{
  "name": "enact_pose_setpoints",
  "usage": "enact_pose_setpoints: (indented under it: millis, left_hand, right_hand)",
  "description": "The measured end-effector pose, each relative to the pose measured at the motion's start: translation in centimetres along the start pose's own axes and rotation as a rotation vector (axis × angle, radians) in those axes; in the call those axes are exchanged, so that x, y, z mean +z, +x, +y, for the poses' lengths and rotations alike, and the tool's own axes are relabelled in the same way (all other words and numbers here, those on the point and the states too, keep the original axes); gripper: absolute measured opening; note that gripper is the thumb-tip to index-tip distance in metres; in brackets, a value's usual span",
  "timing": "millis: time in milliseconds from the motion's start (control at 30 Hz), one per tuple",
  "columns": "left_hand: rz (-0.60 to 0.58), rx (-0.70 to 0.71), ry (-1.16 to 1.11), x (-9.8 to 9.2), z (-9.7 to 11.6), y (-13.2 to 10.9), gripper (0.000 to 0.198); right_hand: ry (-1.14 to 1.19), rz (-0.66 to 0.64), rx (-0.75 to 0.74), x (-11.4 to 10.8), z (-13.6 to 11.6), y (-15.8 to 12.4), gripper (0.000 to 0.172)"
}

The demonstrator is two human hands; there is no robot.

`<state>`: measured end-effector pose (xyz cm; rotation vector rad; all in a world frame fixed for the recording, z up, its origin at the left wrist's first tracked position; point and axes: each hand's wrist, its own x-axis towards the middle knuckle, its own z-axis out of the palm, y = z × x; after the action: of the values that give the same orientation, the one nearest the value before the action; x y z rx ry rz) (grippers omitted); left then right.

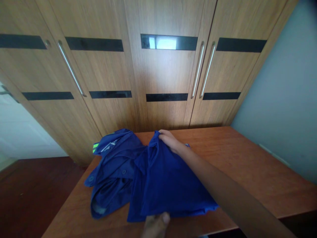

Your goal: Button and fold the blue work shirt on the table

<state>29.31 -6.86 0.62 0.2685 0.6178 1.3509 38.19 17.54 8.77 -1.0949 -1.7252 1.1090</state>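
A bright blue folded garment [177, 183] lies on the wooden tabletop, partly lifted at its left side; its exact kind is hidden by the folds. My right hand [170, 140] pinches its far edge, fingers closed on the cloth. At the near edge my left hand [156, 226] grips the same garment, thumb on top, with its fingers tucked out of sight under the fabric. Touching it on the left is a crumpled darker blue garment [114, 175] with buttons, a white print and a neon-yellow patch.
The reddish-brown wooden tabletop [237, 165] runs right to a pale wall [284, 115]. Behind it stands a wooden wardrobe [165, 72] with metal handles and dark strips. A white door [22, 132] and dark red floor [42, 188] show at left.
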Motion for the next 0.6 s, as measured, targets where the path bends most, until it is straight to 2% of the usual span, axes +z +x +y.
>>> enact_pose_setpoints:
  millis: [67, 100, 167, 267, 333, 467, 533, 600]
  left_hand:
    - [-0.016, 0.007, -0.004, 0.8, 1.4, 0.5, 0.063]
    - [-0.001, 0.01, 0.011, 1.4, 2.2, 0.8, 0.064]
    - [0.095, 0.027, 0.026, 2.4, 3.4, 1.5, 0.06]
    - [0.238, 0.08, 0.009, 3.4, 4.5, 2.2, 0.06]
    - [0.265, 0.076, -0.031, 3.5, 4.9, 2.5, 0.061]
    - [0.231, 0.042, -0.07, 3.1, 5.1, 2.7, 0.063]
    - [0.213, 0.038, -0.073, 3.0, 5.1, 2.6, 0.064]
    - [0.216, 0.034, -0.08, 3.0, 5.0, 2.5, 0.064]
  right_hand:
    - [-0.056, -0.02, -0.025, 0.5, -0.2, -0.2, 0.027]
    - [-0.085, -0.04, -0.045, 0.6, -0.4, -0.3, 0.027]
    - [-0.131, -0.099, -0.097, 0.5, -1.1, -1.0, 0.03]
    - [-0.245, -0.176, -0.208, -1.3, -2.3, -3.8, 0.05]
    - [-0.399, -0.127, -0.26, -3.4, -2.9, -7.2, 0.06]
    - [-0.506, 0.125, -0.118, -6.7, -1.7, -16.9, 0.063]
    - [-0.523, 0.178, -0.034, -6.7, 0.2, -21.8, 0.065]
    - [-0.575, 0.217, 0.008, -5.6, 2.8, -25.4, 0.076]
